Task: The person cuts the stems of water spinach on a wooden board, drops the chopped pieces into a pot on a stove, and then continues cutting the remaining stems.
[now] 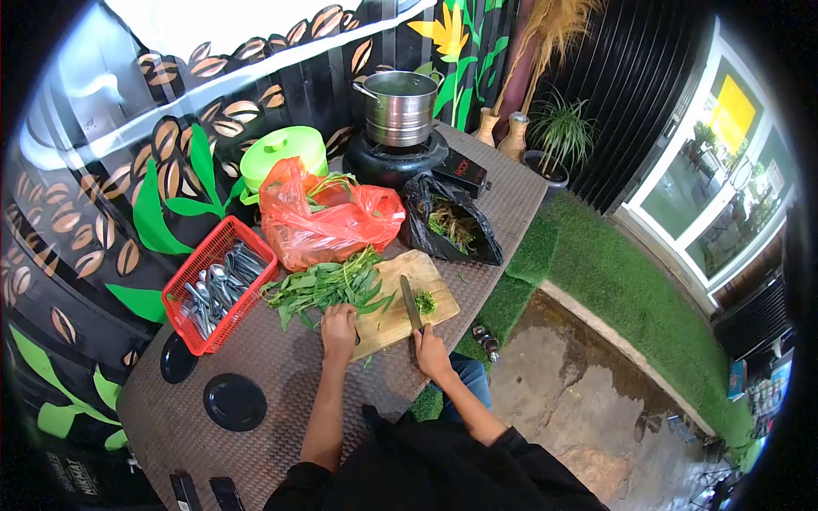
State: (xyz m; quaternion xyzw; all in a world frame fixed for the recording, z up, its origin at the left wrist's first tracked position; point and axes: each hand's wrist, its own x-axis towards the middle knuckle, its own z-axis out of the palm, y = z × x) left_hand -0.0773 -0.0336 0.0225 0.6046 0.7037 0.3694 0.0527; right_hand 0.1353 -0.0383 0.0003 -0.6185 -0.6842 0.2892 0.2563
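Note:
My right hand (433,353) is wrapped round the handle of a kitchen knife (410,298), whose blade points away from me over a wooden cutting board (390,326). Beside the blade, on its right, lies a small heap of chopped greens (425,301). My left hand (339,330) is closed at the board's left edge, at the near end of a bunch of leafy greens (328,287). The bunch lies partly on the board and partly on the table. My left fingertips are partly hidden.
Behind the board sit a red plastic bag (328,226) and a black bag of plant scraps (452,226). A steel pot (399,111) stands on a burner (394,162), near a green lidded container (285,153). Leftward are a red cutlery basket (203,341) and black plates (235,402).

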